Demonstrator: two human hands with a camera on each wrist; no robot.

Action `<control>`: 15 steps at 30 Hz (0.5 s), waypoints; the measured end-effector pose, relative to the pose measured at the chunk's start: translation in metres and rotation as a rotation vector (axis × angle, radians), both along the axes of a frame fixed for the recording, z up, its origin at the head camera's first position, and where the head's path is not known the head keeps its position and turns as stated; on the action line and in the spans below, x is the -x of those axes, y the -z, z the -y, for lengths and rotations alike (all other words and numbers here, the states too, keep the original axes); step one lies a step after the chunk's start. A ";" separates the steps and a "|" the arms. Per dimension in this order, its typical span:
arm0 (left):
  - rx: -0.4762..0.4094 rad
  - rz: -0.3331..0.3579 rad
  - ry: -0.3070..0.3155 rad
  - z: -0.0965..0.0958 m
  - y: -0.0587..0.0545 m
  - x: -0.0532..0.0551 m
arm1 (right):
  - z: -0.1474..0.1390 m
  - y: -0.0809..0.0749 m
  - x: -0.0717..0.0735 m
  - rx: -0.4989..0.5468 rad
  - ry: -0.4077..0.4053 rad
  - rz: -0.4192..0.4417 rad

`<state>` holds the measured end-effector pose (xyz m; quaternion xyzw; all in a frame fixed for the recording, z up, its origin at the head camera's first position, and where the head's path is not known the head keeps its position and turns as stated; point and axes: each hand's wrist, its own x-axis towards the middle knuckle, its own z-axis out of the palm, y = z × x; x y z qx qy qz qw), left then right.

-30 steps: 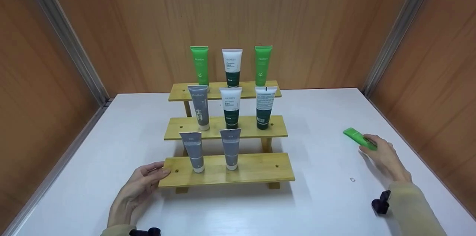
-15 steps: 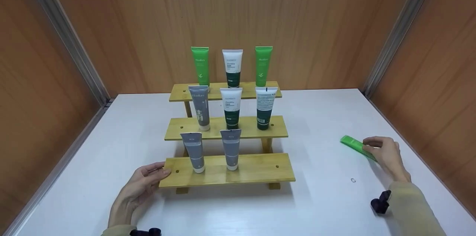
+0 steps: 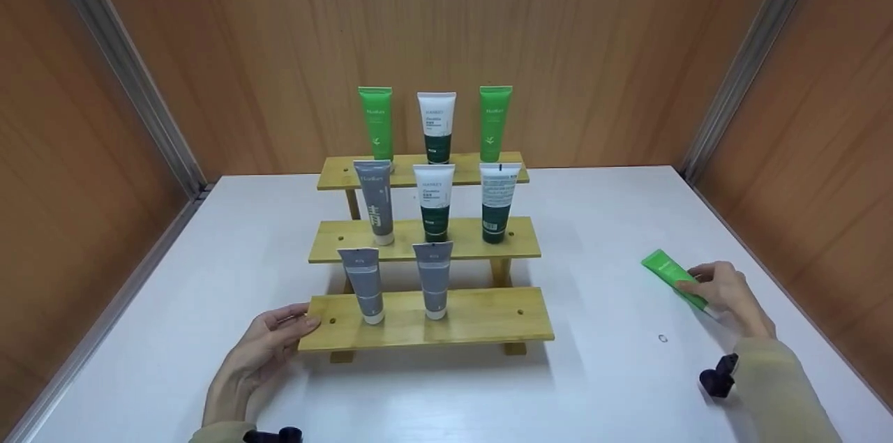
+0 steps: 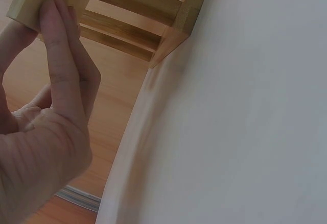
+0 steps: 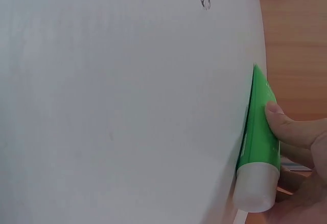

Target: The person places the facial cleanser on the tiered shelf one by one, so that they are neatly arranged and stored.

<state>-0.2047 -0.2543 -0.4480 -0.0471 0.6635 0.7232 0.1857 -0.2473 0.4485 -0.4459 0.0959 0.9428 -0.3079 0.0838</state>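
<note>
My left hand [image 3: 259, 349] pinches the left end of the lowest shelf on a three-step bamboo display stand [image 3: 481, 317], thumb on top and fingers beneath. At the right of the table, my right hand [image 3: 727, 295] holds a green squeeze tube [image 3: 670, 270] between thumb and fingers, its white cap [image 5: 256, 187] pointing back toward me. On the lowest shelf stand two grey-blue tubes [image 3: 434, 282]. The middle shelf carries a grey tube [image 3: 377, 202] and two white-and-dark-green tubes [image 3: 434, 199]. Up on the top shelf, a white-and-dark-green tube [image 3: 437, 123] stands between two green tubes [image 3: 494, 122].
A small ring-shaped mark [image 3: 663, 338] shows on the white table [image 3: 600, 387] near the right hand. Wood-grain panels [image 3: 558, 31] enclose the table at the back and both sides, with metal strips in the corners.
The right hand has shifted slightly and turned the green tube in its fingers, so the printed face and white cap now show. The left hand stays on the shelf.
</note>
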 end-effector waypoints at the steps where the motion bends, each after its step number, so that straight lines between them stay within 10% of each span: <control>1: -0.001 0.000 -0.002 0.000 0.000 0.000 | 0.000 0.000 0.000 0.001 -0.002 0.003; 15: -0.024 -0.016 0.017 0.001 -0.001 -0.001 | 0.002 0.006 -0.001 -0.011 -0.039 -0.148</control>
